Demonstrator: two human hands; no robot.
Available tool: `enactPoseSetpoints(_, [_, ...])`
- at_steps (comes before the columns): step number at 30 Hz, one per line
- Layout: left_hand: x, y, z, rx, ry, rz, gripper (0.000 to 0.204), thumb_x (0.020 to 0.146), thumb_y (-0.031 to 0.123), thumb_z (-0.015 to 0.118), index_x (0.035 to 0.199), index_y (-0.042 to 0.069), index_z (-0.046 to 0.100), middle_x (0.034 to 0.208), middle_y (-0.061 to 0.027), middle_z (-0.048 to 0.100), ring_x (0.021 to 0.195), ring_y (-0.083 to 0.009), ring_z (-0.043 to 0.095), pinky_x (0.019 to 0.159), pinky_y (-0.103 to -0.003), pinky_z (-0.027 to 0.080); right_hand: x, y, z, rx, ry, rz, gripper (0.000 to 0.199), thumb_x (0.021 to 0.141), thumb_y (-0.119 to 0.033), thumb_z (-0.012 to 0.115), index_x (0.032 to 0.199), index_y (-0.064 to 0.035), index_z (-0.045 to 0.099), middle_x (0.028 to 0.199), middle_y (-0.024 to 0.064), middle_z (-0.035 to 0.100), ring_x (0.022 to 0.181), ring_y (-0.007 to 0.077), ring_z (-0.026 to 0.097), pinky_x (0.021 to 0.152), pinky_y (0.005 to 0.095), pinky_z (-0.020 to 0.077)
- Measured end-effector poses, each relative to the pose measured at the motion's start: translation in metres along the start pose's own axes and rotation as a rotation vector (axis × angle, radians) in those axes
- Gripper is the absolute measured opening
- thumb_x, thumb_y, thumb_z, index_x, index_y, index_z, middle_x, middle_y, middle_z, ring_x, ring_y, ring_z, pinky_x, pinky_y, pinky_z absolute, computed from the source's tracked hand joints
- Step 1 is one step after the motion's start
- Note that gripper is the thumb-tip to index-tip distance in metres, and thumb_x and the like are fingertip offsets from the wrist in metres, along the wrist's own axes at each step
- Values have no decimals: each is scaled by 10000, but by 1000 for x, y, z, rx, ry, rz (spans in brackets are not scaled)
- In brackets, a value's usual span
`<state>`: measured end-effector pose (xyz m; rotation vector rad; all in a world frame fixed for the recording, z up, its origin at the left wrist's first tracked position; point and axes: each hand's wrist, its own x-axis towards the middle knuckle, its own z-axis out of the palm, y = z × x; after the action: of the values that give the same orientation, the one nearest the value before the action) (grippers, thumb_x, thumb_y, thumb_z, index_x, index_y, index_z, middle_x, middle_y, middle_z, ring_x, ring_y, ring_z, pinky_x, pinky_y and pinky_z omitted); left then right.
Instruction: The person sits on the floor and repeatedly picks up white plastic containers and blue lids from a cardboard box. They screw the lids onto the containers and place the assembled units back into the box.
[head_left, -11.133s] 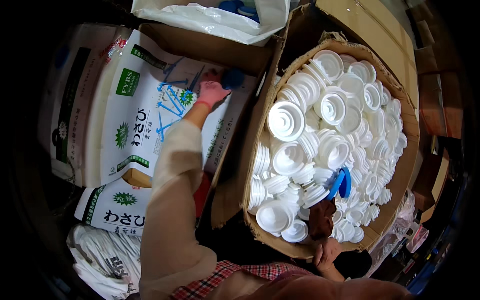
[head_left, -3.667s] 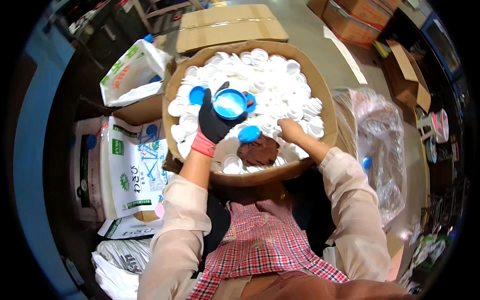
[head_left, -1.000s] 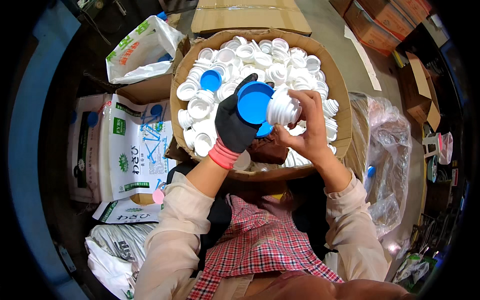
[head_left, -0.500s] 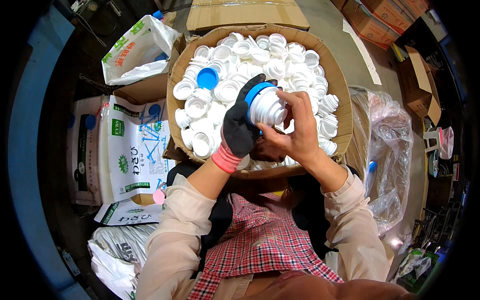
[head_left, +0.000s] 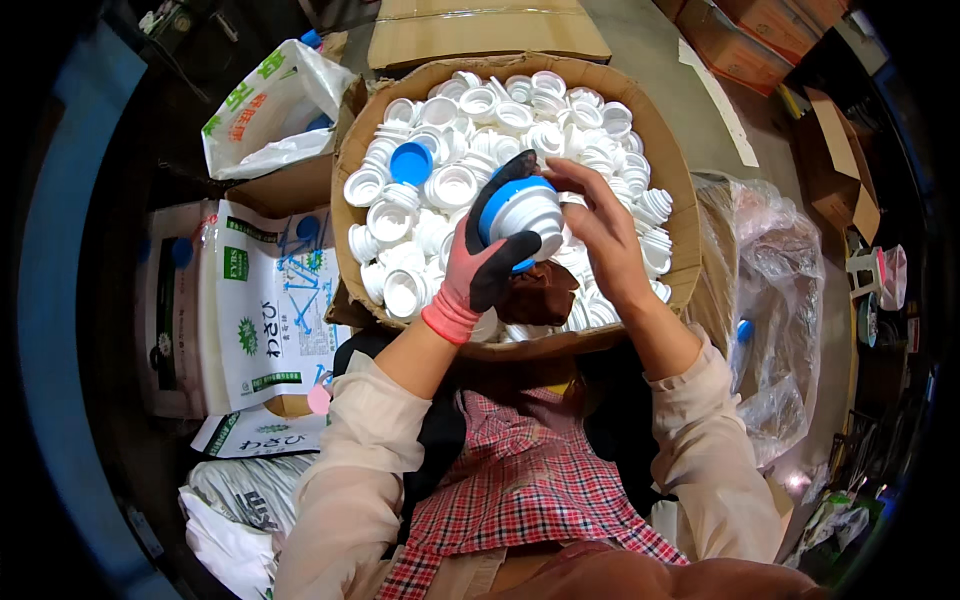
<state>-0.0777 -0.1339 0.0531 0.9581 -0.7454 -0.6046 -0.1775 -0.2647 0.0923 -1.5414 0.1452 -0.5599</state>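
My left hand (head_left: 478, 262), in a pink and black glove, is closed round a white stepped plastic cap (head_left: 527, 222) with a blue rim. The narrow stepped end faces right, and the gloved thumb lies across it. My bare right hand (head_left: 603, 235) is just right of the cap, fingers apart and partly curled, with nothing visibly held. Both hands are over a cardboard box (head_left: 683, 190) heaped with white stepped plastic caps (head_left: 450, 185). On the heap, left of my hands, rests a round blue cap (head_left: 411, 163). Below the held piece is a crumpled brown thing (head_left: 540, 293), partly hidden.
A white plastic bag (head_left: 270, 110) stands at the far left. Left of the box, printed white sheeting (head_left: 265, 350) covers cartons. Clear plastic wrap (head_left: 770, 300) bulges on the right. Behind the box is a flat carton (head_left: 490, 35); more cartons (head_left: 735, 45) stand far right.
My right hand has come off the stepped cap and opened to its right. My left thumb has swung over onto the cap's white side. The brown thing shows more.
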Motion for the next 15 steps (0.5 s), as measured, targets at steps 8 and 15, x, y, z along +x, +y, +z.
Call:
enactPoseSetpoints(8, [-2, -15, 13, 160, -135, -16, 651, 772, 163, 717, 1361, -20, 510, 1481, -170, 433, 1350, -243, 417, 1105, -346, 304, 6, 22, 6, -4, 283, 178, 571, 1026, -455, 447, 775, 15, 650, 674, -44, 510, 642, 71, 397, 593, 250, 347])
enactPoseSetpoints(15, [-6, -62, -45, 892, -88, 327, 528, 799, 129, 708, 1283, -11, 551, 1359, -162, 546, 1228, -257, 528, 998, -403, 450, 24, 52, 0, -2, 271, 237, 580, 1003, -514, 453, 795, 9, 589, 763, 34, 560, 719, 120, 473, 642, 285, 408])
